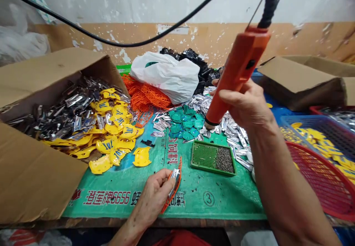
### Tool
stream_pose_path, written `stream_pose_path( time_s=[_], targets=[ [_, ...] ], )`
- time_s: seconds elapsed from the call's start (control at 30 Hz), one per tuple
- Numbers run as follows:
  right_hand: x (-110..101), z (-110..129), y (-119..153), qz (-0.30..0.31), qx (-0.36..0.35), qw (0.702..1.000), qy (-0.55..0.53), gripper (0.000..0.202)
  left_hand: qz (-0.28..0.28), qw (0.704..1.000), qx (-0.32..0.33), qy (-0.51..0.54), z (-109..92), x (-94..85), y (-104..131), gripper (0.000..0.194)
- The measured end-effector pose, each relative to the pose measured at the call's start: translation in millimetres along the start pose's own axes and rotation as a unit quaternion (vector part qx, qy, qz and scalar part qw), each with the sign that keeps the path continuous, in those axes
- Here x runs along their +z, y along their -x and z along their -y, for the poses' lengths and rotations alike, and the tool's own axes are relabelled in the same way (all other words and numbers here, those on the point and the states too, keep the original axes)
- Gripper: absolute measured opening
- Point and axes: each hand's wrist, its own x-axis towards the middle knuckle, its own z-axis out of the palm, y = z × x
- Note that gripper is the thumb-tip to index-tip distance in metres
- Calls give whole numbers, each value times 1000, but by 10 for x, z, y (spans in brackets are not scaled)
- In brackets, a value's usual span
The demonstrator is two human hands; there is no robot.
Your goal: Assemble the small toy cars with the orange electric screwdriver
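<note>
My right hand (pixel 246 103) grips an orange electric screwdriver (pixel 235 66), held up at a tilt with its cable running upward. The tool's dark lower end is over the heap of silver pieces, close to the teal plastic parts (pixel 185 122); its bit cannot be made out. Low over the table's front, my left hand (pixel 158 190) pinches an orange mesh plastic part (pixel 177 188) together with a shiny silver piece (pixel 174 175). Between the hands sits a green tray (pixel 203 157) with small screws (pixel 224 160) gathered at its right end.
A cardboard box (pixel 36 179) spills dark and silver pieces and yellow parts (pixel 119 142) on the left. Behind lie orange mesh parts (pixel 146 94), a white plastic bag (pixel 166 76) and black parts (pixel 199 68). Right are a red basket (pixel 318 175) and another box (pixel 299 76).
</note>
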Motion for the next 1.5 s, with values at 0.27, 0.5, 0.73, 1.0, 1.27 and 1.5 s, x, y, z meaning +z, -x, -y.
stream_pose_path(
  time_s=[0.27,0.5,0.73,1.0,1.27,1.5],
  targets=[
    [207,13,351,-61,81,991,82,23,33,999,-15,18,63,2,-42,32],
    [354,-172,743,-101,146,984,31,21,44,998,-36,30,93,39,-71,33],
    [471,-153,798,-126,132,983,24,17,34,998,-34,44,70,52,-70,29],
    [498,-191,809,-126,117,985,32,15,43,998,-23,42,77,54,-55,24],
    [502,-272,836,-113,115,986,45,17,45,998,-26,26,13,72,-57,23],
    [527,-232,847,-113,97,985,82,21,36,999,-27,0,21,64,-63,26]
  ],
)
